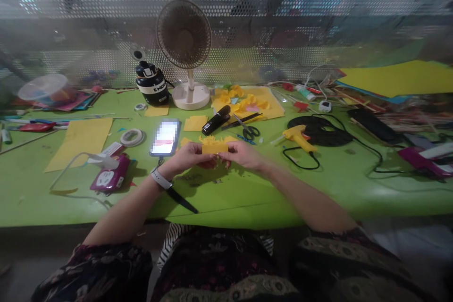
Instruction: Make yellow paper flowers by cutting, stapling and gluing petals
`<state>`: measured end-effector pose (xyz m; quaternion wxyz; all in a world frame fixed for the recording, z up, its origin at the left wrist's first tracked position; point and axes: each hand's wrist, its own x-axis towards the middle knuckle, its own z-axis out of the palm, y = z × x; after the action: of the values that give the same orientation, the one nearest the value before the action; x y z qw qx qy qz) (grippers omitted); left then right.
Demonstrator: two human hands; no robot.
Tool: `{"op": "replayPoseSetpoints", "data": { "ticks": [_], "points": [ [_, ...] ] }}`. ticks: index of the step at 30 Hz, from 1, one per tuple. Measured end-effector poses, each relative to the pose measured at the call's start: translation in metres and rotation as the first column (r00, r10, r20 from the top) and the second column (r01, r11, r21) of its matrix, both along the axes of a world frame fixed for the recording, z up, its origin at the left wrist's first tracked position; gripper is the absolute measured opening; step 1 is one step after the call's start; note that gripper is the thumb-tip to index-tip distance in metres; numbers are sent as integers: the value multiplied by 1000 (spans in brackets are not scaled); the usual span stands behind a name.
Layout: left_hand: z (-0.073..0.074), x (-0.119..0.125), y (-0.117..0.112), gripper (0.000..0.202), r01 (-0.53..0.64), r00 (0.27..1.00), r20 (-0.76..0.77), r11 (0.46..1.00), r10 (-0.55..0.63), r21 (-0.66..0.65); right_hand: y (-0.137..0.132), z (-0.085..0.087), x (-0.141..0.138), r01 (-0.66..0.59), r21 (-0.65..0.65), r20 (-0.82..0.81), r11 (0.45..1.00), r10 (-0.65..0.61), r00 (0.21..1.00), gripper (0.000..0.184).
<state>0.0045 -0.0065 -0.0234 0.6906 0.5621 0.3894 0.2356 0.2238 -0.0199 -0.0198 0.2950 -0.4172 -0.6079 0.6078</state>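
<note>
Between my two hands is a small yellow-orange piece of paper (214, 147), held just above the green table. My left hand (189, 158) pinches its left end, and my right hand (242, 155) pinches the right end. Ragged yellow bits show along its upper edge; whether they belong to it or lie behind, I cannot tell. Beyond the hands lie a black stapler (216, 120), a pair of scissors (250, 131) and a small stack of yellow paper squares (196, 123). A phone (165, 137) with a lit screen lies beside my left hand.
A yellow glue gun (300, 138) and its cord lie to the right. White tape (132, 137) and a purple device (111, 175) are at left. A fan (191, 96) and dark jug (152, 86) stand behind, near yellow paper flowers (256, 102).
</note>
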Motion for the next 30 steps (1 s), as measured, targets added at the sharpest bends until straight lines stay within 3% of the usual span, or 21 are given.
{"op": "replayPoseSetpoints", "data": {
  "ticks": [8, 15, 24, 30],
  "points": [
    [1, -10, 7, 33, -7, 1000, -7, 997, 7, 70, 2, 11, 5, 83, -62, -59, 995, -86, 994, 18],
    [-2, -5, 2, 38, -16, 1000, 14, 998, 15, 68, 2, 0, -3, 151, -202, -197, 968, -192, 962, 34],
    [-4, -5, 4, 38, -21, 1000, -1, 995, 22, 100, 4, 1, -3, 180, -142, -124, 973, -198, 972, 32],
    [-3, -10, 9, 34, -95, 995, -4, 990, 96, 106, 10, 6, 6, 201, -97, -65, 975, -208, 976, 26]
  ]
}}
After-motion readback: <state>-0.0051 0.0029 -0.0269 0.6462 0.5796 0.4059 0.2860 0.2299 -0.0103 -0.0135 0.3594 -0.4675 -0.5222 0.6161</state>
